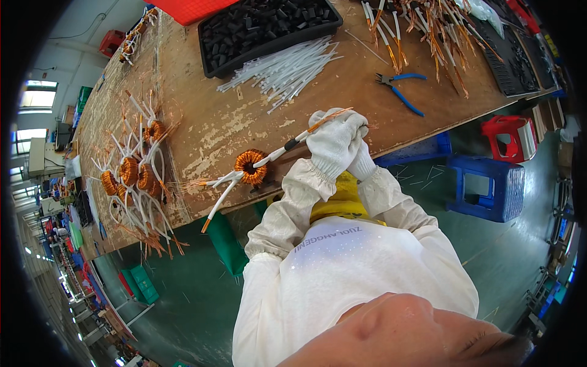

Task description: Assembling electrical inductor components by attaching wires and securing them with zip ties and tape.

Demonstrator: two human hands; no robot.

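Observation:
My left hand (327,145) and my right hand (363,160), both in white knit gloves, are pressed together at the table's near edge, fingers closed. A white-sleeved wire lead (276,153) with a short black sleeve (290,145) runs from a copper-wound ring coil (243,157) into my left hand. Its bare copper end shows above the glove. Fine copper strands stick out beside the right fingers; what those fingers grip is hidden. The coil lies left of my hands, its other white leads pointing left and down.
More wound coils (128,171) are bunched at the left. A black tray (211,64) of short black sleeves stands at the back, with white tubes (284,70) before it. Blue-handled cutters (408,101) and stripped wire leads (428,30) lie at the right. Blue (510,192) and red stools (523,137) stand beyond the edge.

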